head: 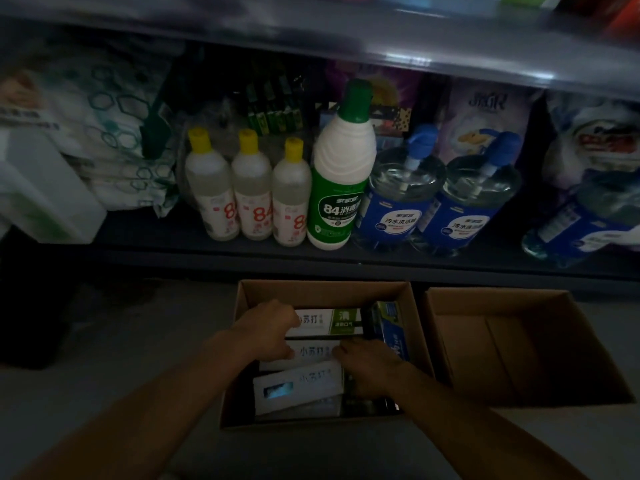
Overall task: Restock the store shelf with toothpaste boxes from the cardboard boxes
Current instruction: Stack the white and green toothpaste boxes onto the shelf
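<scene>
The step in hand looks like the pick-up: both hands are down inside the left cardboard box (322, 351), which sits on the floor just in front of the bottom shelf (242, 252). The left hand (268, 332) curls over the left end of the toothpaste boxes (325, 336), thumb on the near side of the top box, fingers over its far edge. The right hand (365, 363) is bent at the right end of the second box, seemingly gripping it, though its fingertips are hidden, so I cannot tell how firm the hold is.

The white-and-green boxes lie flat, stacked and stepped back toward the shelf, long axes running left to right, parallel to the shelf edge, green ends to the right. A blue-green box (389, 327) stands on edge against the carton's right wall.

The second cardboard box (512, 344), right of the first, shows nothing inside.

Next, I judge, the boxes need lifting clear of the carton walls and carrying up to the shelf.
</scene>
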Available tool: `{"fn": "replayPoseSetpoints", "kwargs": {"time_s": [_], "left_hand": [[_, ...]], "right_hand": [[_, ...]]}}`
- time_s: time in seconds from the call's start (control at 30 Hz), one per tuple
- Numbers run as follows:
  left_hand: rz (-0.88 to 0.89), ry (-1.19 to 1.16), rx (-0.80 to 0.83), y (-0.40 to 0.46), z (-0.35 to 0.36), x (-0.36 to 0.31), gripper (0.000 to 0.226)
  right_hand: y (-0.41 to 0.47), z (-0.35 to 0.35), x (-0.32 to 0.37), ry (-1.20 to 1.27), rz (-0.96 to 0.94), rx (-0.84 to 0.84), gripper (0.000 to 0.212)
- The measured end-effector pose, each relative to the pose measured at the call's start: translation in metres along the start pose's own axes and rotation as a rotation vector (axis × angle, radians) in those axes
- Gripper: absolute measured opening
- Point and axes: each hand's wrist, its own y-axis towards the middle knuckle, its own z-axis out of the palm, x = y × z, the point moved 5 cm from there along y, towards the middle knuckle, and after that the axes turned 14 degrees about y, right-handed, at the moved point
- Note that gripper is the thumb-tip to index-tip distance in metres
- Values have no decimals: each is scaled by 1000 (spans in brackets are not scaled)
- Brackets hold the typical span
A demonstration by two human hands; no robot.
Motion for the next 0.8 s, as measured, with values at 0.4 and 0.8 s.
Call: {"fn": "replayPoseSetpoints", "kwargs": {"time_s": [0.4, 0.8], "left_hand": [[-6, 50, -70, -27, -60, 6, 25], [-73, 173, -298, -124, -222, -42, 36]], "right_hand": [[-21, -71, 13, -22, 8, -51, 60], [-167, -251, 38, -322, 25, -629, 52]]}}
